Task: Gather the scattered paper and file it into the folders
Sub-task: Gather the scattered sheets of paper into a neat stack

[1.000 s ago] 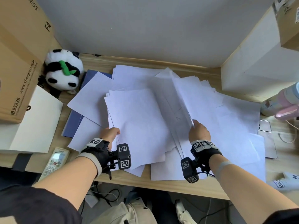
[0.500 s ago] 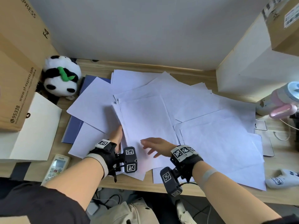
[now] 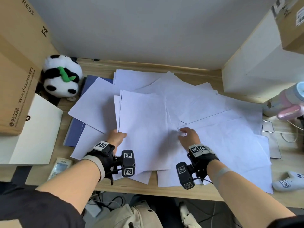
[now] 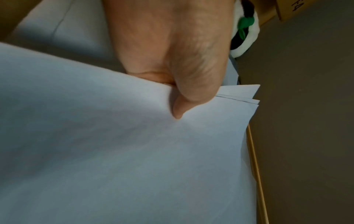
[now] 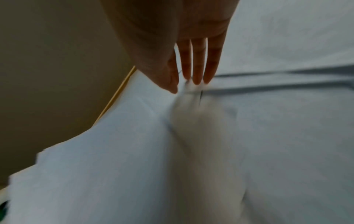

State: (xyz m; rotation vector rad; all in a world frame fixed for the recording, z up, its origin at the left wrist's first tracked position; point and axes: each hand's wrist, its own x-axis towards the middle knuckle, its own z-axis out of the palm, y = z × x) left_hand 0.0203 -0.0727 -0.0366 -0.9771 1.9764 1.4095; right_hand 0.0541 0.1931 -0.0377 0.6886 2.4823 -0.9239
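Overlapping white paper (image 3: 189,102) sheets, blank, fanned across desk (image 3: 164,191).

A light wooden desk (image 3: 164,65) set against a pale wall carries everything. Loose white paper (image 3: 189,102) lies fanned across most of its top, sheets overlapping and some reaching over the near edge. A blue folder (image 3: 74,134) lies flat under the left sheets. At the back left corner sits a toy panda (image 3: 61,76), beside a cardboard box (image 3: 18,79). A white card (image 3: 36,130) and a remote control (image 3: 59,167) lie at the left, near the front.
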